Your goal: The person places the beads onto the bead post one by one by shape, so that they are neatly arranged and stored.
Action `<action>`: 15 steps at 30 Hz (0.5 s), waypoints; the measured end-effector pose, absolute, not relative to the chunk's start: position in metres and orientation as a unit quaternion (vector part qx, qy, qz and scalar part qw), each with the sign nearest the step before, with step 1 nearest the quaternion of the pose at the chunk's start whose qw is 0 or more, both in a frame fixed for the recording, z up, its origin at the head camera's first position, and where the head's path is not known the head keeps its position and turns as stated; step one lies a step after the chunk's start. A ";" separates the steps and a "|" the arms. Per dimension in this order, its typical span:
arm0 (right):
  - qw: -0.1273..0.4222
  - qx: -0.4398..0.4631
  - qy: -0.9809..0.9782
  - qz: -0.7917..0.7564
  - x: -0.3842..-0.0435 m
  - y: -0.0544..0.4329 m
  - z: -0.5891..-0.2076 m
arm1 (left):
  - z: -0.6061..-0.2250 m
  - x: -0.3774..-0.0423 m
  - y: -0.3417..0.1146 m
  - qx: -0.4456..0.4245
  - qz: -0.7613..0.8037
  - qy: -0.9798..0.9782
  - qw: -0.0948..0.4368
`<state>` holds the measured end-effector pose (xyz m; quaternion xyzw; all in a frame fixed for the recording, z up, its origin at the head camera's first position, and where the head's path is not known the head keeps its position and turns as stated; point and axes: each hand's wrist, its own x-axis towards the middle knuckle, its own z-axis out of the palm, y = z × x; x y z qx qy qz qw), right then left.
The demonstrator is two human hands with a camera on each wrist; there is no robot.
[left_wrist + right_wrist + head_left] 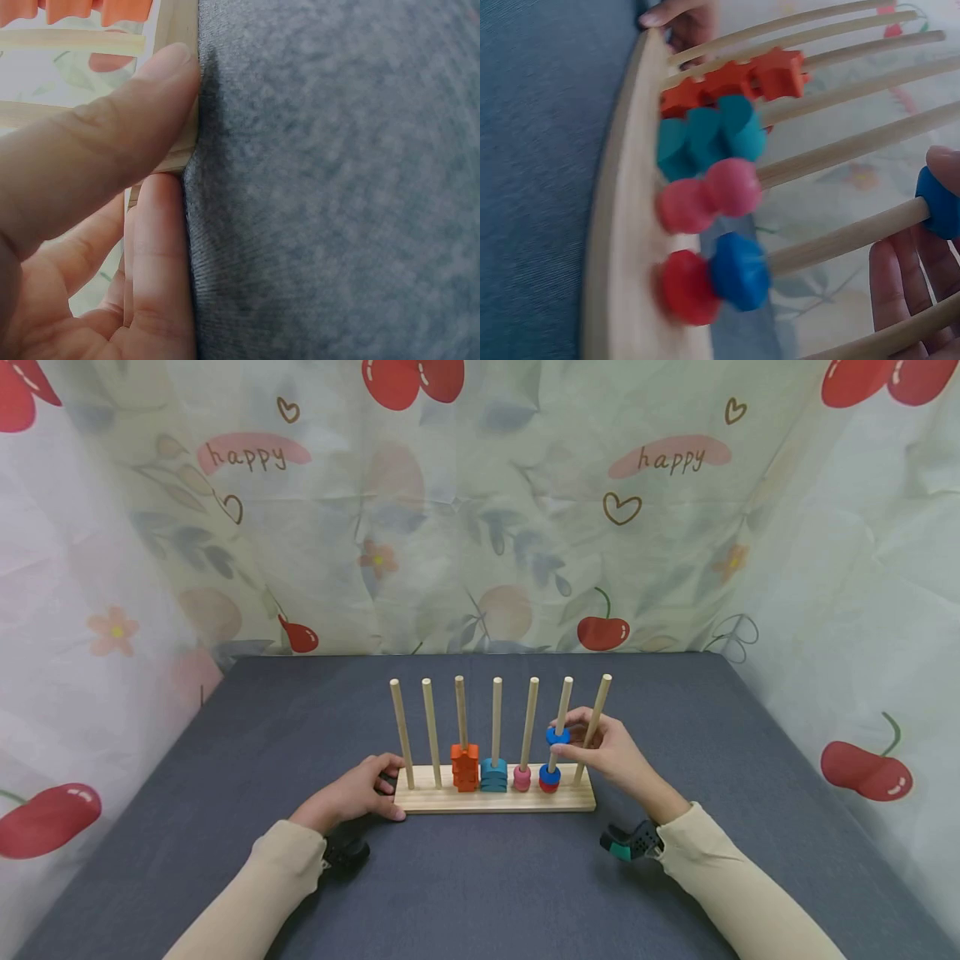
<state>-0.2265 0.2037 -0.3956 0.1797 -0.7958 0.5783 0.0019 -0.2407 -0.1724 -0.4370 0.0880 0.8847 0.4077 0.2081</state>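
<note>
A wooden peg board [495, 804] with several upright pegs stands on the table. My left hand [360, 789] grips its left end, thumb [161, 82] on the front and fingers round the end. My right hand [611, 747] pinches a blue bead [557, 736], threaded on the second peg from the right, partway up. Below it on that peg sit another blue bead [740, 271] and a red bead [690, 287] at the base. To the left stand pink beads [733, 187], teal blocks [742, 129] and orange star-shaped pieces [778, 73], each colour on its own peg.
The two leftmost pegs [431, 727] and the rightmost peg [602, 697] carry no pieces. A dark grey cloth [480, 885] covers the table. Patterned curtains [465, 527] hang behind and on both sides.
</note>
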 end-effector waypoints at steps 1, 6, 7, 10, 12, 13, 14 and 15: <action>0.000 0.182 -0.795 0.578 -0.226 0.204 -0.398 | -0.437 -0.241 -0.173 0.088 0.407 0.885 0.207; -0.019 0.182 -0.796 0.577 -0.227 0.205 -0.410 | -0.437 -0.241 -0.173 0.091 0.406 0.886 0.207; -0.021 0.183 -0.798 0.574 -0.227 0.205 -0.412 | -0.437 -0.241 -0.173 0.092 0.406 0.886 0.206; -0.027 0.182 -0.804 0.565 -0.227 0.206 -0.418 | -0.438 -0.241 -0.173 0.095 0.406 0.885 0.205; -0.032 0.179 -0.806 0.563 -0.227 0.206 -0.421 | -0.438 -0.241 -0.173 0.096 0.407 0.885 0.204; -0.034 0.180 -0.808 0.561 -0.227 0.206 -0.422 | -0.438 -0.241 -0.173 0.095 0.407 0.885 0.204; -0.037 0.177 -0.808 0.560 -0.227 0.206 -0.423 | -0.438 -0.241 -0.173 0.095 0.407 0.885 0.203; -0.040 0.176 -0.809 0.559 -0.227 0.206 -0.425 | -0.438 -0.241 -0.173 0.095 0.406 0.886 0.203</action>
